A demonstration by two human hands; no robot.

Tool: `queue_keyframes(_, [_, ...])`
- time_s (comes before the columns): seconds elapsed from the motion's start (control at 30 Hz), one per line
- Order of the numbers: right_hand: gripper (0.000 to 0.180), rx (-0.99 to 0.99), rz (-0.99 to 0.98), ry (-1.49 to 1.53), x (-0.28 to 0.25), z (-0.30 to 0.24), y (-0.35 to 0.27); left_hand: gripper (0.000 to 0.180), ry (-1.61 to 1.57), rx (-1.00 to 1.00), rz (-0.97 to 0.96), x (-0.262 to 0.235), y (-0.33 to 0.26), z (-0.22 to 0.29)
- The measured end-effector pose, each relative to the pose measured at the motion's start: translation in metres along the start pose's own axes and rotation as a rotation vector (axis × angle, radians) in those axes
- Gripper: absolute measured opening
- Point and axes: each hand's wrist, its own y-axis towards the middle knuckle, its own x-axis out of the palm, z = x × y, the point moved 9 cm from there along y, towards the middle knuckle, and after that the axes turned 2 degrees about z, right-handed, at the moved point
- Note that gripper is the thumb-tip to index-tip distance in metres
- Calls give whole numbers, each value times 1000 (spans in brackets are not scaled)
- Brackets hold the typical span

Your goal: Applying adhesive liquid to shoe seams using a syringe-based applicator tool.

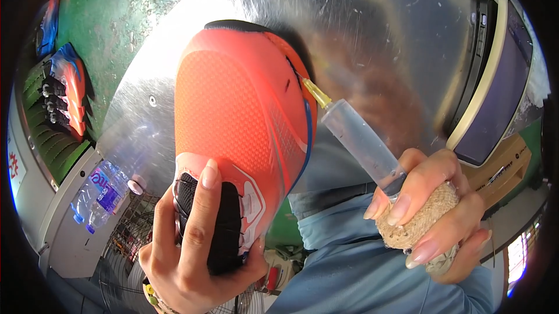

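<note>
An orange-red sneaker [227, 98] with a black tongue and a blue line along its sole edge is tilted over the metal tabletop. My left hand [195, 250] grips it around the tongue and lacing area, fingers on top and thumb on the side. In my right hand [434, 203] is a clear syringe [364, 139] with a yellow needle tip [317, 93]. The tip meets the shoe's right edge, near a small dark gap by the toe. The same hand clasps a rough tan wad [416, 215] against the syringe's rear end. The plunger is hidden.
A cream-framed screen device [495, 87] and a black device [474, 64] lie on the right of the metal table [361, 0]. Clear plastic bottles [105, 194] stand at the left. Orange-blue shoes [70, 90] sit on a green ribbed rack. A wire fan guard [125, 282] shows below.
</note>
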Motion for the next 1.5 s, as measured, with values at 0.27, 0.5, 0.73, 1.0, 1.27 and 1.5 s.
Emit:
queue_keyframes(0.27, [54,3,0,-20,-1,0,-4,84,5,-121,3,1,1,-1])
queue_keyframes(0.5, [50,23,29,-23,-2,1,-7,84,-11,-120,2,2,3,0])
queue_keyframes(0.73, [49,39,21,-53,-1,-1,-10,83,-8,-116,12,-2,2,3])
queue_keyframes(1.0, [48,33,15,-38,-7,1,-10,83,-6,-111,7,5,5,2])
queue_keyframes(1.27, [42,20,35,-18,-5,-6,-16,83,-23,-114,24,-2,4,5])
queue_keyframes(1.5, [31,-169,220,4,-41,-27,-23,80,2,-130,29,2,1,-1])
